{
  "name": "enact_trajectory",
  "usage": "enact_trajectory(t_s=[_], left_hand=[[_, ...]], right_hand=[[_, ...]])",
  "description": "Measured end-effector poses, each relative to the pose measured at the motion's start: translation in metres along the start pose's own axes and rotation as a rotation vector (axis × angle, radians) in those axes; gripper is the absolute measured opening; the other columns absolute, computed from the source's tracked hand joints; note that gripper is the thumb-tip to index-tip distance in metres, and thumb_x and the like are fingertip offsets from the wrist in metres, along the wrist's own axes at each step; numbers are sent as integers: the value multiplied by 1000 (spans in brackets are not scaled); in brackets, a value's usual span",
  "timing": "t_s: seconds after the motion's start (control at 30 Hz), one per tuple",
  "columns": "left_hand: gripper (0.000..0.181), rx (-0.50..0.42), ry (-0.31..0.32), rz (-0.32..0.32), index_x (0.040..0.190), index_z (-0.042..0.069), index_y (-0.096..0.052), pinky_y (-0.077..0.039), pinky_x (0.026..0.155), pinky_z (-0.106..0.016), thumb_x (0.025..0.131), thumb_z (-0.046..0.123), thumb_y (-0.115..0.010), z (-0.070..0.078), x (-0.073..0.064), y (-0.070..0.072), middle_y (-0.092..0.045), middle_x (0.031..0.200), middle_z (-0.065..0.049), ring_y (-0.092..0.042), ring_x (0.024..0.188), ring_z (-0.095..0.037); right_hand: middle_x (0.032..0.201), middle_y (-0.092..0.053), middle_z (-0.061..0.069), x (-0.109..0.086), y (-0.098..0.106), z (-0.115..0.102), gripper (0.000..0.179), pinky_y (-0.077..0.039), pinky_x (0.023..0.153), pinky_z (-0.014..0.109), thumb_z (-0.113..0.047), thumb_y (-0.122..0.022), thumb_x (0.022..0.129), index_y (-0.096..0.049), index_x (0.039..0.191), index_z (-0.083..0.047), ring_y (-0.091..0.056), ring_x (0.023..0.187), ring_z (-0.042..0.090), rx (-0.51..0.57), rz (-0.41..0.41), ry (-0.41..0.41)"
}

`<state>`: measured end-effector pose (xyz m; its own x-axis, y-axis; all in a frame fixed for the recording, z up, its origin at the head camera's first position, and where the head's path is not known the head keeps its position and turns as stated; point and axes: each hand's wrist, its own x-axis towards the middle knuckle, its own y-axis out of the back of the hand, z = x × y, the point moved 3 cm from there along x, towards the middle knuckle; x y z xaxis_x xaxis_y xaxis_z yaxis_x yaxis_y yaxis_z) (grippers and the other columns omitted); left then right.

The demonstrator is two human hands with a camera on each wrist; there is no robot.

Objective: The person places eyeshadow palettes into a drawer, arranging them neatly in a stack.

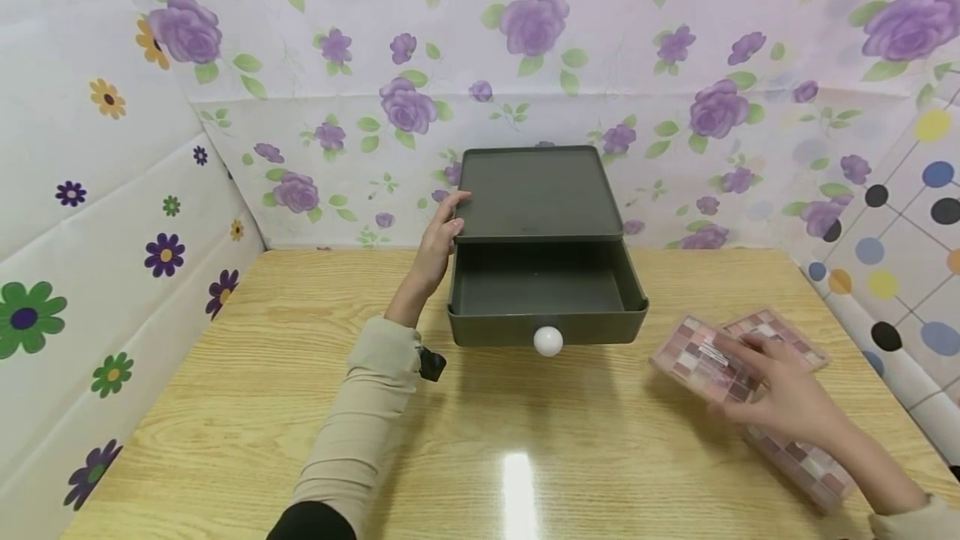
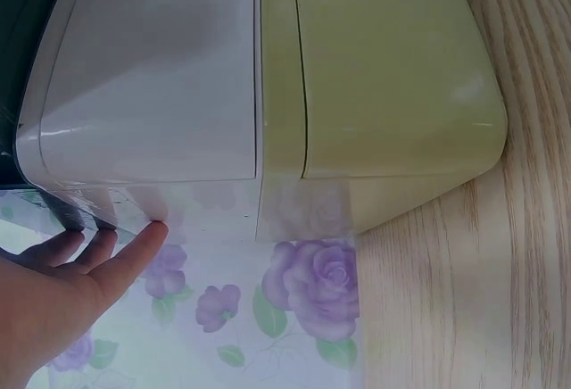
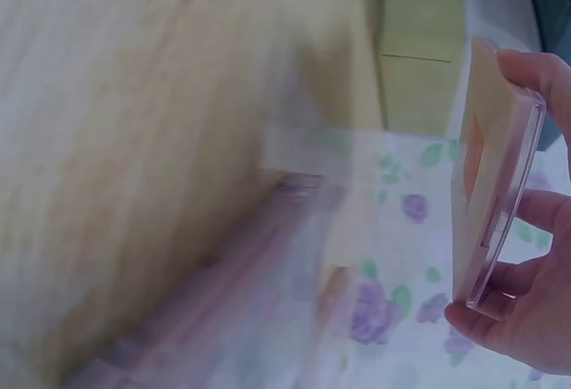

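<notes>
The drawer box (image 1: 536, 194) is formed of smooth, satin-looking plastic, its knob (image 1: 548, 342) glossy. Near the right edge of the worktop (image 1: 300, 423), which is finished in shiny wood grain, a palette (image 1: 686, 354) is cased in clear, glossy plastic.

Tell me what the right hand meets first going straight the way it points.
The right hand, checkered palette leading, would likely meet the right front corner of the open drawer; depth is unclear, so it might pass above.

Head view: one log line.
left hand: touches drawer box | right hand: holds palette | top drawer: open | other palettes: on table
</notes>
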<state>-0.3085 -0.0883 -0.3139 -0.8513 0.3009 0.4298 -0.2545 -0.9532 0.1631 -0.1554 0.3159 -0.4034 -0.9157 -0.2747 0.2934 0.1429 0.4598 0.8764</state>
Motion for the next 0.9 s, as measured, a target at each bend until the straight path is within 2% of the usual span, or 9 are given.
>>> enact_trajectory(t_s=[0.17, 0.27, 0.33, 0.4, 0.43, 0.67, 0.8, 0.9], left_hand=[[58, -10, -2, -2, 136, -4, -30, -21, 58, -24, 84, 22, -32, -5, 2, 1, -17, 145, -20, -25, 66, -10], [58, -10, -2, 2, 137, -1, -31, -21, 57, -24, 84, 22, -33, -16, 6, 3, -18, 146, -17, -24, 65, -11], [58, -6, -4, 4, 137, 1, -31, -21, 56, -24, 85, 24, -33, -25, 8, 5, -18, 146, -14, -23, 64, -12], [58, -1, -10, 12, 138, 4, -33, -21, 56, -24, 85, 27, -34, -31, 9, 7, -20, 146, -11, -23, 63, -12], [58, 1, -14, 16, 137, 5, -33, -21, 56, -24, 84, 29, -34, -33, 10, 7, -21, 145, -10, -23, 63, -12], [59, 17, -23, 34, 136, 7, -35, -21, 56, -24, 83, 33, -35, -34, 10, 6, -25, 142, -8, -24, 63, -12], [59, 18, -24, 32, 136, 8, -35, -22, 57, -25, 83, 33, -35, -34, 10, 6, -25, 142, -8, -27, 66, -13], [58, 17, -24, 26, 137, 8, -34, -22, 58, -25, 84, 33, -35, -34, 10, 7, -23, 143, -8, -30, 72, -15]], right_hand=[[123, -43, 24, 3, 13, -7, 82, -26, 78, 71, -31, -83, 58, -50, 130, -8, -26, 122, 50, 51, 42, 36], [120, -45, 19, 6, 19, -10, 83, -29, 81, 63, -30, -84, 54, -52, 128, -8, -31, 117, 46, 41, 81, 84], [120, -44, 19, 7, 23, -12, 85, -30, 75, 58, -29, -85, 54, -51, 129, -8, -35, 109, 44, 28, 88, 99], [121, -43, 20, 9, 28, -14, 86, -30, 71, 53, -29, -85, 54, -51, 129, -8, -35, 104, 40, 27, 79, 84], [123, -42, 21, 9, 30, -15, 85, -30, 71, 54, -28, -85, 54, -50, 130, -9, -34, 106, 41, 33, 73, 72], [128, -37, 28, 15, 48, -25, 84, -29, 70, 59, -22, -84, 58, -47, 133, -14, -32, 111, 48, 78, 43, 72], [130, -39, 23, 19, 60, -33, 84, -28, 72, 58, -20, -84, 57, -48, 133, -15, -33, 112, 43, 83, 62, 96], [128, -41, 21, 23, 66, -37, 85, -27, 73, 58, -18, -85, 53, -50, 131, -14, -35, 110, 40, 78, 90, 152]])
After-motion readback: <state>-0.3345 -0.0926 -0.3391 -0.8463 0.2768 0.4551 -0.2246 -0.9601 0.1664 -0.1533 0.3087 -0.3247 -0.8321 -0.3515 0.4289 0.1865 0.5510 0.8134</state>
